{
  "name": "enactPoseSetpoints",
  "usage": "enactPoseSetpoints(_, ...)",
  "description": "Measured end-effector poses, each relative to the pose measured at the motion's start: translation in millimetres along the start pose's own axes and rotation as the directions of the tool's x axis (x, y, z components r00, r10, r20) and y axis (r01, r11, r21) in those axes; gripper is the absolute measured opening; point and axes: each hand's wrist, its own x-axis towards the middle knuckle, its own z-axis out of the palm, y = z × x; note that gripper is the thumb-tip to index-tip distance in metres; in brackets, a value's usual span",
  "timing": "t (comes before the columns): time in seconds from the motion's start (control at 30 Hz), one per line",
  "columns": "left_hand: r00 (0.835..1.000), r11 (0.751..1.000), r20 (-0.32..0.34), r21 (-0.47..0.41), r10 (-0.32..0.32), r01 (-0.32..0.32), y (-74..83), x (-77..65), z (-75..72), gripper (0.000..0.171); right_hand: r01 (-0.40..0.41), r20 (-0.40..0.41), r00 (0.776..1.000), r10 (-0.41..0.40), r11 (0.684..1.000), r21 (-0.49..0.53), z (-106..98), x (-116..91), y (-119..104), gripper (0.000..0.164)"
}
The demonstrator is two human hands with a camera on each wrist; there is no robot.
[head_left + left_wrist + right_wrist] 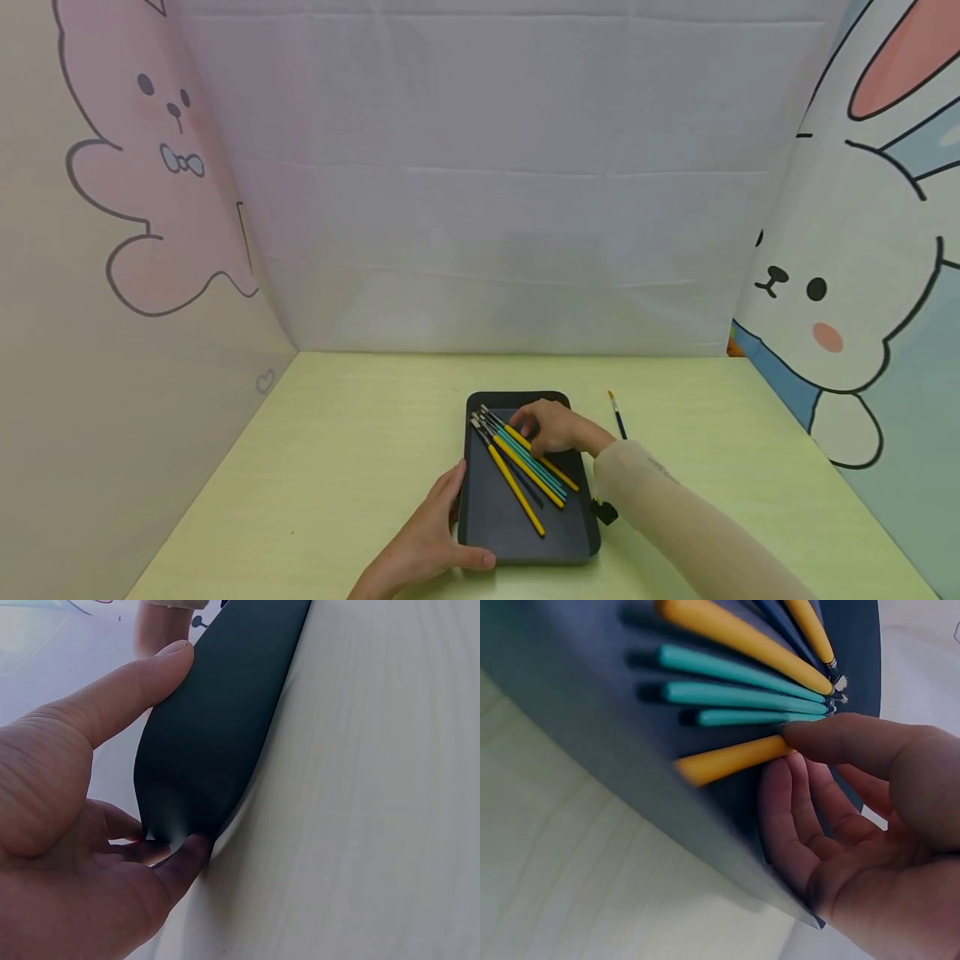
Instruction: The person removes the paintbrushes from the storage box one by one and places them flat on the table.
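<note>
Right now the left hand [429, 537] grips the near left part of the dark tray [517, 537], its thumb at the near edge and its fingers against the left side. The right hand [557, 428] is over the tray's far right part, pinching the handle of the rightmost yellow brush [558, 472] between thumb and finger; that brush lies inside the tray.

To its left in the tray are three teal brushes [739, 697], set close together, then a second yellow brush [551, 495], a dark brush [534, 493] and a third yellow brush [517, 492]. All the brushes slant, tips gathered towards the tray's far left corner and handle ends spread towards its near right.

The tray stands on a pale yellow table [337, 475]. Beyond its far right side, apart from it, is a loose brush [617, 414] with an orange-brown tip, partly hidden by the right arm. A small black object [604, 512] shows just beside the tray's right side, under the light sleeve [690, 521]; I cannot tell what it is. Behind the tray hangs a creased white cloth [487, 183].
</note>
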Motion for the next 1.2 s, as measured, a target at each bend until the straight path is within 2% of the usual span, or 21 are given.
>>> enactPoseSetpoints(0.2,1.000,1.000,-0.006,0.021,-0.010,0.010,2.6,-0.9,-0.2,0.134,-0.001,0.005,1.000,0.001,1.000,0.021,0,0,-1,0.060)
enactPoseSetpoints(0.5,1.000,0.997,-0.013,0.066,-0.028,0.029,1.8,0.4,-0.4,0.135,0.027,0.027,0.999,-0.031,0.990,0.138,-8,-3,4,0.063)
enactPoseSetpoints(0.87,0.999,0.995,-0.035,0.093,-0.030,0.033,2.0,0.2,-0.3,0.137,0.104,-0.008,0.994,-0.106,0.952,0.288,-28,-11,3,0.064)
enactPoseSetpoints(1.2,1.000,0.998,-0.028,0.062,-0.012,0.013,0.2,0.6,-0.8,0.137,0.124,-0.070,0.992,-0.104,0.914,0.385,-46,-23,10,0.066)
